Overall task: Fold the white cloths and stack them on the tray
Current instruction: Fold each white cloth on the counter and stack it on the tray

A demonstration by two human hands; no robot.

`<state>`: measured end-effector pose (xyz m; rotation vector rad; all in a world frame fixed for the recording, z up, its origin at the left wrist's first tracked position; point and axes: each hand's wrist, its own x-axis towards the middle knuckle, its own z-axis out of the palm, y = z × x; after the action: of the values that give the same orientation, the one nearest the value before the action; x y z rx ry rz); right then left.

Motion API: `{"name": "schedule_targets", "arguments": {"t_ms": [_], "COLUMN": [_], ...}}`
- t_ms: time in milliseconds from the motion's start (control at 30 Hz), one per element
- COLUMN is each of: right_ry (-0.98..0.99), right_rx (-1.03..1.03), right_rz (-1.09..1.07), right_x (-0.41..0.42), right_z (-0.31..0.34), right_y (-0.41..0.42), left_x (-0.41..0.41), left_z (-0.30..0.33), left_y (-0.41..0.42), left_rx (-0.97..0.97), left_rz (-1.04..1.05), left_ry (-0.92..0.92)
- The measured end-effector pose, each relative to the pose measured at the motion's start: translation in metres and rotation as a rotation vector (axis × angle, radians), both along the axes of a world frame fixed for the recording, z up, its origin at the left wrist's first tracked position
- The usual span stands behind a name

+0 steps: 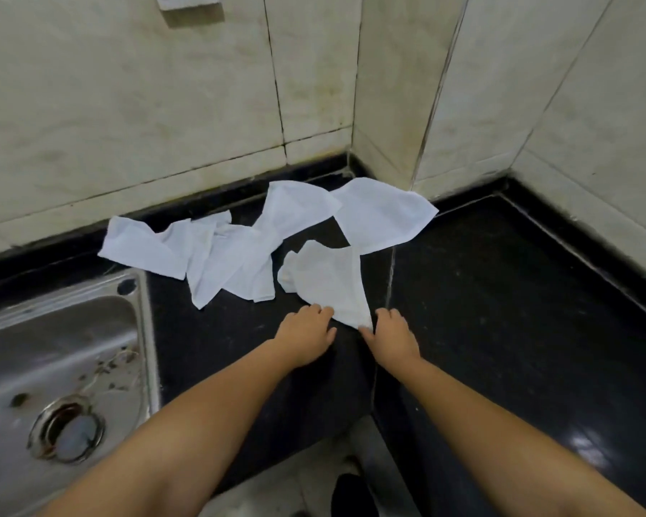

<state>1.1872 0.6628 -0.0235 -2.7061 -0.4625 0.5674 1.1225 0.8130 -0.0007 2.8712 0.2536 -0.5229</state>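
A glossy black stone tabletop [500, 311] wraps around an inside corner, with pale seams running across it. Set into its left side is a stainless steel sink [64, 352], its basin speckled with bits of debris, with a round drain [68, 429] near the bottom left. Cream marble-look wall tiles [165, 117] rise behind, their dark grout lines stained. A pale fitting [189, 5] juts from the wall at the top edge. Light floor [276, 490] shows below the tabletop's edge
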Motion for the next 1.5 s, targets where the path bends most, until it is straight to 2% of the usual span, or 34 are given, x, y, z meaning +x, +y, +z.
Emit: {"name": "schedule_targets", "arguments": {"t_ms": [133,333,533,733,800,900,1000,1100,1200,1333,1500], "right_ry": [0.054,0.085,-0.014,-0.149,-0.211,-0.308,-0.368,-0.383,-0.301,-0.149,0.04], "right_rx": [0.111,0.358,0.501,0.646,0.677,0.718,0.772,0.87,0.956,0.93,0.752], "right_rz": [-0.034,0.069,-0.089,-0.415,-0.46,-0.518,-0.562,-0.632,-0.699,-0.719,-0.697], "right_x": [0.03,0.055,0.073,0.094,0.095,0.098,0.1,0.101,0.091,0.058,0.016], "right_z": [-0.008,0.022,0.065,0.095,0.103,0.115,0.125,0.123,0.11,0.078,0.027], "right_y": [0.012,0.01,-0.021,-0.063,-0.073,-0.085,-0.098,-0.107,-0.113,-0.121,-0.132], "left_x": [0.037,0.078,0.104,0.126,0.136,0.147,0.152,0.147,0.133,0.104,0.065], "left_z": [-0.005,0.001,0.019,0.041,0.049,0.066,0.079,0.084,0.074,0.042,-0.008], "left_y": [0.006,0.004,0.004,0.02,0.021,0.013,-0.003,-0.012,-0.011,-0.001,0.008], "left_rx": [-0.081,-0.148,-0.135,-0.239,-0.34,-0.473,-0.762,-1.048,-1.185,-1.151,-1.037], "left_rz": [-0.008,-0.181,-0.261,-0.072,0.028,0.065,0.209,0.31,0.35,0.383,0.341], "left_ry": [-0.011,-0.178,-0.271,-0.337,-0.388,-0.502,-0.533,-0.487,-0.379,-0.216,0.094]}}
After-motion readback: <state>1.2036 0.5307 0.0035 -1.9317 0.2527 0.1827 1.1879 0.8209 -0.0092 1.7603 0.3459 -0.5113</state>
